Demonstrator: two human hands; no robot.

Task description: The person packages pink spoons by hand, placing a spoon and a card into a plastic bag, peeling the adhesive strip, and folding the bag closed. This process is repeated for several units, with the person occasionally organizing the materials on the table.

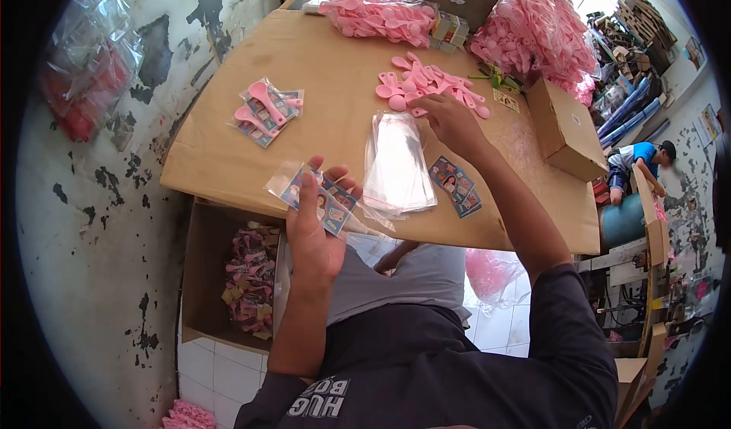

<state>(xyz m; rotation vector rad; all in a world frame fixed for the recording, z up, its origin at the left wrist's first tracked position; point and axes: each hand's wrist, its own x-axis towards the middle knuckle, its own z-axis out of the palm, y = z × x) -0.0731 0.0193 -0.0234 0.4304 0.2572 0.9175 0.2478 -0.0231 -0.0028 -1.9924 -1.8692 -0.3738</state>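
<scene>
My left hand (314, 235) holds a clear plastic bag with printed cards (335, 214) in it, above the table's front edge. My right hand (449, 121) reaches to the near side of a loose pile of pink spoons (430, 79); its fingertips are at a spoon, and whether they grip it is too small to tell. Between the hands lies a stack of clear empty bags (396, 166). Several loose printed cards (457, 185) are fanned out right of the stack. At the left, bags with cards and pink spoons (265, 109) lie in a small heap.
Large bags of pink spoons (529, 29) and boxes stand at the table's back. A cardboard box (565, 128) sits at the right edge. Below the table's left front is an open carton (205, 277) with packed pieces. Another person (640, 162) is at the far right.
</scene>
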